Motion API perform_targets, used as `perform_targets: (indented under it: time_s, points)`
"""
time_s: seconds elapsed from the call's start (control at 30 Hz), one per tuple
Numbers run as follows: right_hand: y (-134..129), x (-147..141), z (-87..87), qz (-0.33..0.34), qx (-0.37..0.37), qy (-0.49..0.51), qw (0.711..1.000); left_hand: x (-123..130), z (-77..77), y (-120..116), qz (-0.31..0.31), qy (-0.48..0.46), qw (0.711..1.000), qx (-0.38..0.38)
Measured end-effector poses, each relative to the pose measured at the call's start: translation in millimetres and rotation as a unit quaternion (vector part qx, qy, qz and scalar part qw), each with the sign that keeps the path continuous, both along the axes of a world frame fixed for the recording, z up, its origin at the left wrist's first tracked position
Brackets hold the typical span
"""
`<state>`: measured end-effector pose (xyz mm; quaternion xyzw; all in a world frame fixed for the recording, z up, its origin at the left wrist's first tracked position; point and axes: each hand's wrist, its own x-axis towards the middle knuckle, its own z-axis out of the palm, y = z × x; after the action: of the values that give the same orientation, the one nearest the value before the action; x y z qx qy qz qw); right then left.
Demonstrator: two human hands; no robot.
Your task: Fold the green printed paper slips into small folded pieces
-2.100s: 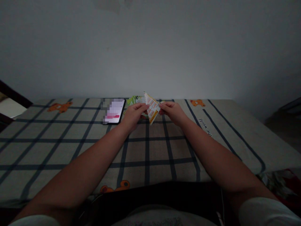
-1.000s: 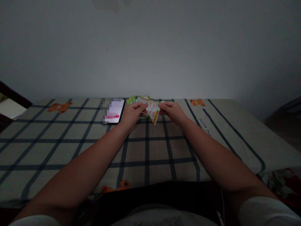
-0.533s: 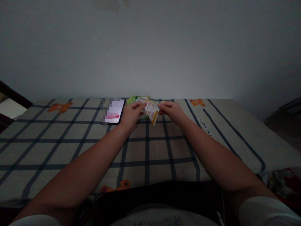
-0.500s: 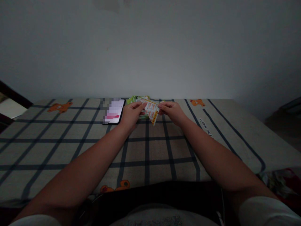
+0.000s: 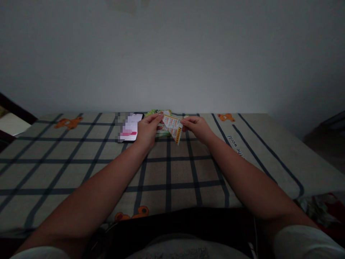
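A small printed paper [image 5: 172, 126], white with orange print and a yellow strip, is stretched between my two hands above the table. It is folded into a roughly triangular shape, one point hanging down. My left hand [image 5: 149, 129] pinches its upper left corner between thumb and fingers. At its right edge, my right hand [image 5: 196, 126] pinches it the same way. Behind and below the paper lie green printed papers or packets [image 5: 162, 112], partly covered by my left hand; their exact kind is unclear.
A phone [image 5: 132, 127] with a lit, partly blurred screen lies left of my left hand. The checked tablecloth [image 5: 180, 176] with bear prints covers the table, which meets a plain wall [image 5: 172, 64] at the back. Dark chair parts show at the far left.
My left hand has shifted slightly left, its grip now at the paper's upper left corner, so more of the paper shows. My right hand stays nearly in place.
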<state>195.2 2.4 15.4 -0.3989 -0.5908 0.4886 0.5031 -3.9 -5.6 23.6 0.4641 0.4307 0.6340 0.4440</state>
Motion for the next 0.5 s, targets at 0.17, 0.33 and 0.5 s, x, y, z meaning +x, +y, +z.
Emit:
perform_targets:
  time_s: [0.17,0.33,0.5]
  points:
    - [-1.7,0.0,2.1,0.004,0.0,-0.011,1.0,-1.8,-0.2,-0.5,0.004,-0.003,1.0,0.009]
    - [-3.4,-0.3,2.5,0.005,0.01,-0.031,0.999,-1.6,1.8,-0.5,0.008,-0.043,0.999,0.01]
    - [-2.7,-0.3,1.5,0.008,0.011,-0.021,1.0,-2.2,2.7,0.5,0.002,-0.043,0.999,-0.007]
